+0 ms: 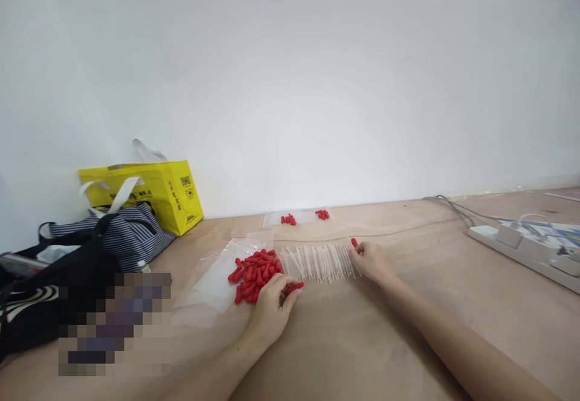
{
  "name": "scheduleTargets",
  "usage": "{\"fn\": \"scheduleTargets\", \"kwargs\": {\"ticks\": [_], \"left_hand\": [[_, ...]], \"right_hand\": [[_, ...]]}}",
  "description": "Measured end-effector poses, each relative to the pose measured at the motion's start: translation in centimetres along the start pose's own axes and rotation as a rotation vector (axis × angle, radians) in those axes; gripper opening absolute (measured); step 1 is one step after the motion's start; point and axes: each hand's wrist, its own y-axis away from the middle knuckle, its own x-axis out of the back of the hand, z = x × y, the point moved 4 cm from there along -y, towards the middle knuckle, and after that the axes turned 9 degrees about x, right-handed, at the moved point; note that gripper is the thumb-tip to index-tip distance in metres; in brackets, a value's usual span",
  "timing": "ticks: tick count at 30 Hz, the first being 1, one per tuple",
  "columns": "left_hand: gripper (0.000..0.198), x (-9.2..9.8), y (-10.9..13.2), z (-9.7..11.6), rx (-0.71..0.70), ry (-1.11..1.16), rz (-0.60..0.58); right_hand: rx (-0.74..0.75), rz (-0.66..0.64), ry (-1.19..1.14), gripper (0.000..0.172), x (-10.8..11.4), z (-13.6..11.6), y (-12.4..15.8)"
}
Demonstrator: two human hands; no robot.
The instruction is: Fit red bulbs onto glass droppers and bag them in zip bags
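Note:
My left hand (273, 304) is closed in a pinch around a small red club-shaped piece (294, 288), its narrow end pointing right. Just behind and left of that hand lies a heap of similar red pieces (258, 271), partly covered by the fingers. A row of thin white sticks (315, 262) lies side by side on the table, to the right of the heap. At the row's right end, my right hand (369, 259) is closed, with a small red piece (354, 242) showing at its fingertips. Whether a stick is also between those fingers is hidden.
Clear plastic bags (217, 277) lie left of the heap. Near the wall, another clear bag (306, 217) holds red pieces and sticks. A yellow bag (179, 198), a striped bag (136, 235) and a black bag (40, 304) stand left. A power strip (525, 256) with cables lies right.

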Motion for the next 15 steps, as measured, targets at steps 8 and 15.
{"fn": "scheduleTargets", "kwargs": {"ticks": [8,15], "left_hand": [[0.016,0.1,0.1,0.2,-0.049,-0.013,0.023],[0.018,0.2,0.2,0.4,-0.065,0.018,0.009]], "right_hand": [[0.681,0.041,-0.247,0.013,-1.4,-4.9,5.1],[0.796,-0.029,-0.174,0.013,-2.0,-6.1,6.6]]}}
